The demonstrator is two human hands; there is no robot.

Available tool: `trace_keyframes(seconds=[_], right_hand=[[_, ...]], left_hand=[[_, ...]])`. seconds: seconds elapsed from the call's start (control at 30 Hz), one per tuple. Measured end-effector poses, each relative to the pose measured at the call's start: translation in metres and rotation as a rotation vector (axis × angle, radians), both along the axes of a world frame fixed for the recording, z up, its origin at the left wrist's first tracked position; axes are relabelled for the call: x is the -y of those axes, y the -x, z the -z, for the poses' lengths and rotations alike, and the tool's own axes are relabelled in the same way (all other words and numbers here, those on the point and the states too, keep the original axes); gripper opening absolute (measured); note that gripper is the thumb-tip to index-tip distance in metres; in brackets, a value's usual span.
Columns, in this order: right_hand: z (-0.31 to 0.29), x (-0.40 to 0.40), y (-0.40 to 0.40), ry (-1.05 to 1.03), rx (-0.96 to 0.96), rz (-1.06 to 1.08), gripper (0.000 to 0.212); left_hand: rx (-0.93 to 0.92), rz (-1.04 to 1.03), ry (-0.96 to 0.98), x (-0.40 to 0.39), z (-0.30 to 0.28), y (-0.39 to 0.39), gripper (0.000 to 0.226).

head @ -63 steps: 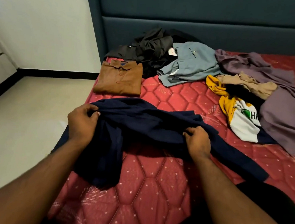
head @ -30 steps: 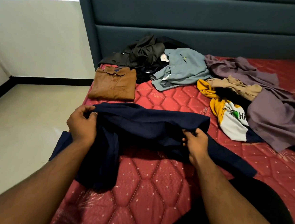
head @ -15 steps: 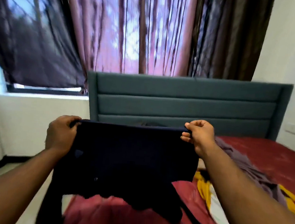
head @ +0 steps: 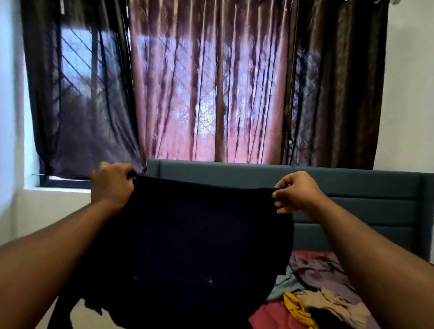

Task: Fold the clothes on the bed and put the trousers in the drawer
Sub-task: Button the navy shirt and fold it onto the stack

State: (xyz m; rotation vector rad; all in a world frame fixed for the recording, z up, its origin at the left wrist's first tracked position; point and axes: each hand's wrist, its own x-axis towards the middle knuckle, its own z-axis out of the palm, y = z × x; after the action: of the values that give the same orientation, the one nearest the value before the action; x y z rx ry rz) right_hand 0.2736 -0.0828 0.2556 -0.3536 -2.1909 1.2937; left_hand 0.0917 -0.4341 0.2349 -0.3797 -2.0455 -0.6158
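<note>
- Navy garment (head: 190, 253): soft, limp, light; hangs freely above bed (head: 276, 324).
- Left hand (head: 111, 184), right hand (head: 298, 192): fingers curled, pinching top corners; best hold there.

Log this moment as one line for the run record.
navy garment held up over bed | left hand grips top edge | right hand pinches top edge | unfolded

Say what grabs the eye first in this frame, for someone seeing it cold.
The dark navy garment fills the lower centre, held up and spread by its top edge between the left hand and the right hand. Behind it, backlit pink and brown curtains glow across the window above the teal headboard. At lower right, a pile of unfolded clothes lies on the red bed.
</note>
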Motion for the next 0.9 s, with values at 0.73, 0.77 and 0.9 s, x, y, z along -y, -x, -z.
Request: trace_keyframes(seconds=[0.73,0.77,0.9], right_hand=[[-0.019,0.057,0.032,-0.584,0.452,0.128,0.052],[-0.004,0.066,0.043,-0.405,0.413,-0.001,0.062],[0.039,0.069,0.092,-0.282,0.038,0.024,0.016]], left_hand=[[-0.021,0.274,0.019,-0.047,-0.047,-0.025,0.011],[-0.018,0.293,0.03,-0.051,-0.048,-0.028,0.014],[-0.035,0.337,0.012,-0.053,-0.051,-0.032,0.017]])
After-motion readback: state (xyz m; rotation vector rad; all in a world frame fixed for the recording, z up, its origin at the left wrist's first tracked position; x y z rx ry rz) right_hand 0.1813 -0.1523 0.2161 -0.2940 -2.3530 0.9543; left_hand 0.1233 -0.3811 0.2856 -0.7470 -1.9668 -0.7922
